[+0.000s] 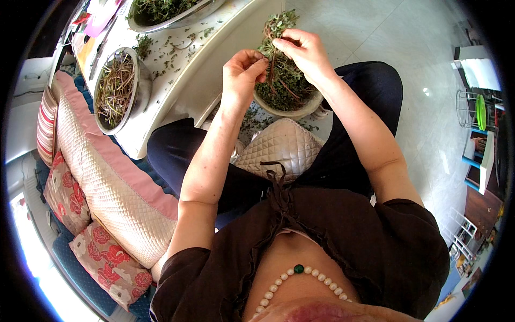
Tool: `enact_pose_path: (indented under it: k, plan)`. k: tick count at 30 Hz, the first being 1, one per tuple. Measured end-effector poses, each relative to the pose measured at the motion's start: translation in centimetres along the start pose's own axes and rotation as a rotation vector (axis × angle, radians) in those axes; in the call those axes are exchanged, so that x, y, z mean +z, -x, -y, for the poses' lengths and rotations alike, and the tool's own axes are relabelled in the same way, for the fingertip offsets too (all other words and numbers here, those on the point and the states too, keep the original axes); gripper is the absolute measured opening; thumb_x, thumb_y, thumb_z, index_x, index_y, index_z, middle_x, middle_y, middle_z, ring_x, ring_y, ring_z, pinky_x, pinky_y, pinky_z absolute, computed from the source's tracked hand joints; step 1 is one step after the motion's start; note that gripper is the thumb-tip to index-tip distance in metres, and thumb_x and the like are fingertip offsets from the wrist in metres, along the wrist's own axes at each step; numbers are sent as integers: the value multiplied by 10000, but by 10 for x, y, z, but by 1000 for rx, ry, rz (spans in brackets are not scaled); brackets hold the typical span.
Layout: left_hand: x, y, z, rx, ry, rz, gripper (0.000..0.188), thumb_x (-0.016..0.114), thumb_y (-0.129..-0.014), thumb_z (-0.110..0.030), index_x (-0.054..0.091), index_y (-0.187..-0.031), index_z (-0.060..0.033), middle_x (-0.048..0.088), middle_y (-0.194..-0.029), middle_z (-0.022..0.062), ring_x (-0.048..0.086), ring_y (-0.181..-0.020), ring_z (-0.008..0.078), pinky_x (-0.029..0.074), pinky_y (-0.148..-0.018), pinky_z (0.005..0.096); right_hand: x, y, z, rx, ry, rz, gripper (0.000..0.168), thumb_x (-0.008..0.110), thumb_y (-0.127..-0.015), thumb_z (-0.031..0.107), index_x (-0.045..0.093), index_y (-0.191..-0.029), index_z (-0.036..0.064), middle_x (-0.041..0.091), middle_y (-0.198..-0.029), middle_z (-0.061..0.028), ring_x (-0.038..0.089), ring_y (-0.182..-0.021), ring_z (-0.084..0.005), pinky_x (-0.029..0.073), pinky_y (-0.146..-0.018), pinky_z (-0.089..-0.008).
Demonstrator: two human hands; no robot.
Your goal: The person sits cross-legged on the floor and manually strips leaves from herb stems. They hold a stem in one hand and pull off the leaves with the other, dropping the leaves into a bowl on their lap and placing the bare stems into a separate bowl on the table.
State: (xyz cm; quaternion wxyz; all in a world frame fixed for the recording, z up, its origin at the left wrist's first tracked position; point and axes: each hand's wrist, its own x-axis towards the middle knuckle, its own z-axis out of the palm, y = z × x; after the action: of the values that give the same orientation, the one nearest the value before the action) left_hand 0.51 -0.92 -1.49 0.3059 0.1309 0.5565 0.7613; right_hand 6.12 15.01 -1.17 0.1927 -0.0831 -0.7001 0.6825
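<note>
My right hand (pixel 303 50) grips a bunch of leafy green sprigs with reddish stems (pixel 277 30) above a round basin. My left hand (pixel 246 72) is just left of it, thumb and fingertips pinched at the stems; whether a stem is between them is hard to tell. Below both hands, between my knees, the basin (pixel 287 115) is filled with similar greens (pixel 283 94), some with long reddish stems. On the white table at left, a metal bowl (pixel 145 90) holds thin bare stems (pixel 116 86). A larger metal bowl (pixel 161 27) at the top holds more greens (pixel 161 10).
The white table (pixel 177 76) curves along my left, strewn with loose leaves and a small sprig (pixel 143 46). Fallen leaves (pixel 255 118) lie beside the basin. A quilted cover (pixel 281 149) is between my thighs. A sofa with floral cushions (pixel 108 257) stands at left.
</note>
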Motion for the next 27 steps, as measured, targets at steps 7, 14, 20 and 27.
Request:
enact_pose_path:
  k: [7,14,20,27]
  plan:
    - [3,2,-5,-92,26,-2,153,557,-850,30,591,-997,49,588,-811,57,494,-636,81,391,-548,199,1,2,2,-73,159,-9,126,655,-865,119,616,-822,7,473,-651,72,385,-588,-15,297,-494,-200]
    - [-6,-4,-5,-151,147,66,164,573,-832,24,604,-991,49,597,-802,43,495,-640,73,377,-545,192,1,1,-3,-46,117,4,121,657,-863,109,618,-832,-1,490,-656,58,398,-587,-20,314,-498,-203]
    - [7,0,-10,38,-288,8,180,663,-781,0,613,-952,29,622,-787,29,477,-598,49,362,-537,177,5,2,-2,-36,128,-16,112,663,-858,101,629,-853,-5,515,-672,51,423,-598,-24,331,-504,-202]
    - [2,-2,-9,28,-276,-58,104,640,-813,-43,618,-875,39,590,-665,17,500,-569,53,397,-501,202,6,2,-6,-28,131,5,106,657,-862,97,631,-851,-6,525,-681,48,424,-600,-21,337,-506,-202]
